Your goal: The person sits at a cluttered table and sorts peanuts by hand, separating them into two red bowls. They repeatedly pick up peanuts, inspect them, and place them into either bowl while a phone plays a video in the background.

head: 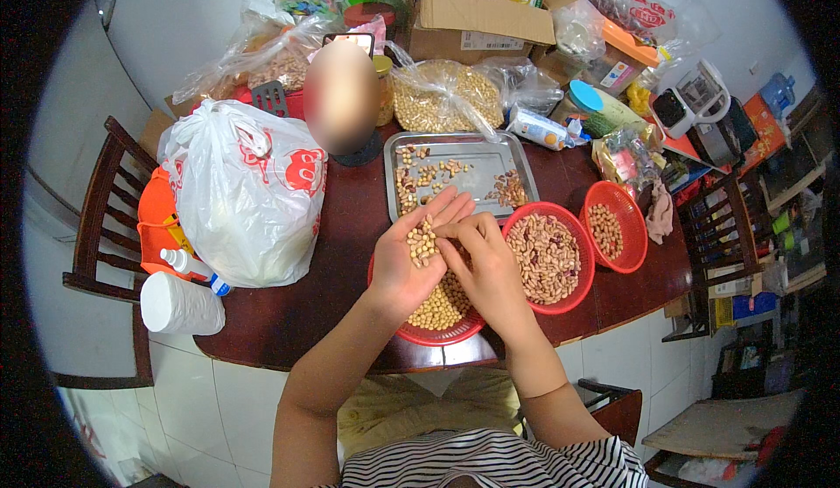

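Note:
My left hand [408, 265] is palm up with a small heap of soybeans and some longer tan beans [421, 244] in it, above a red plastic basket of soybeans [438, 311]. The thumb and index finger of my right hand [482, 262] are at the edge of that heap; whether they pinch a bean is hidden. Just right stands a red basket of speckled pinkish beans [545, 258]. Farther right is a smaller red basket with light brown beans or nuts [605, 231]. Behind my hands lies a rectangular metal tray [459, 135] with scattered mixed beans.
A full white plastic bag [246, 193] and a white paper roll [182, 303] stand at left. Along the back are a bag of soybeans [449, 94], a glass jar [383, 88], a cardboard box [482, 19] and a white and blue packet [541, 127]. Wooden chairs flank the table [275, 330].

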Available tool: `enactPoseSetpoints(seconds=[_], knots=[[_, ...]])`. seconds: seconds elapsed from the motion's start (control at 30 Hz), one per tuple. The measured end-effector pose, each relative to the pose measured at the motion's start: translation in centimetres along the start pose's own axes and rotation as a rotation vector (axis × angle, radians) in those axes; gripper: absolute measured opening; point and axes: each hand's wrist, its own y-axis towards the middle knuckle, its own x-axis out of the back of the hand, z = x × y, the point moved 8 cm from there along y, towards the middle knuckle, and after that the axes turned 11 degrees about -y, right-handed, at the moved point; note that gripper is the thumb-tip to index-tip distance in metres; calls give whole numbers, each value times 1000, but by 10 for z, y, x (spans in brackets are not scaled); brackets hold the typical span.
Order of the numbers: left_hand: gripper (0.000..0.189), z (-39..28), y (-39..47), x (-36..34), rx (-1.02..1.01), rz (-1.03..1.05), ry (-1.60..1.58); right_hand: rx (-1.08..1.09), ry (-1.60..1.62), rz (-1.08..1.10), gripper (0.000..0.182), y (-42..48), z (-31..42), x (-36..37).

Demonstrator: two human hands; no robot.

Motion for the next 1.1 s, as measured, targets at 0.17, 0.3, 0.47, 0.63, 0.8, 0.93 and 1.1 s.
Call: enactPoseSetpoints(seconds=[0.17, 0.3, 0.47, 0.63, 0.8, 0.93, 1.1], knots=[[53, 0, -1, 3, -1, -19, 31, -24, -83, 33, 16, 0, 0, -4], [53, 2, 0, 1, 14, -23, 37, -22, -104, 37, 17, 0, -1, -3], [54, 1, 0, 5, 17, 10, 34, 10, -67, 24, 18, 0, 0, -1], [55, 4, 0, 5, 24, 11, 62, 8, -107, 34, 18, 0, 1, 0], [55, 2, -1, 1, 21, 5, 32, -13, -128, 38, 20, 1, 0, -2], [53, -3, 2, 2, -11, 35, -10, 11, -74, -39, 20, 0, -7, 0], [51, -8, 0, -4, -32, -17, -19, -8, -16, -110, 18, 1, -8, 12]])
